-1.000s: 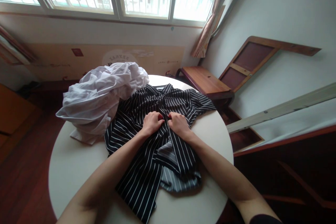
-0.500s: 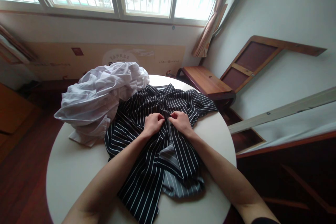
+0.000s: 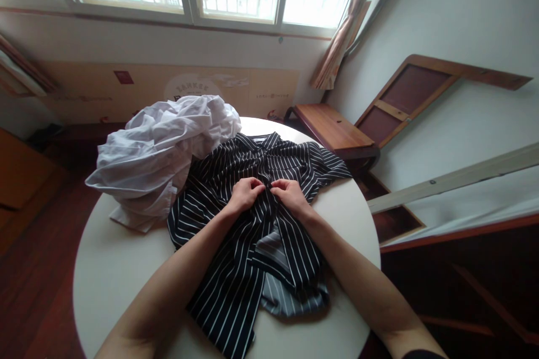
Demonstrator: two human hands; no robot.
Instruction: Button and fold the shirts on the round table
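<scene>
A black shirt with white stripes [image 3: 236, 247] lies spread on a round white table [image 3: 113, 269], collar toward the window. My left hand [image 3: 245, 193] and my right hand [image 3: 289, 195] sit side by side on the shirt's front, below the collar. Both have their fingers curled and pinch the fabric along the front opening, fingertips almost touching. The lower hem is turned over, showing the paler grey inside.
A crumpled white garment [image 3: 160, 151] is heaped on the table's back left, touching the striped shirt. A wooden bench [image 3: 332, 132] and leaning wooden frames stand to the right by the wall. Windows and a flat cardboard sheet [image 3: 168, 90] run along the back.
My hands have stayed on the same spot of the shirt front, fingers shifting slightly closer together. The view has tilted a little.
</scene>
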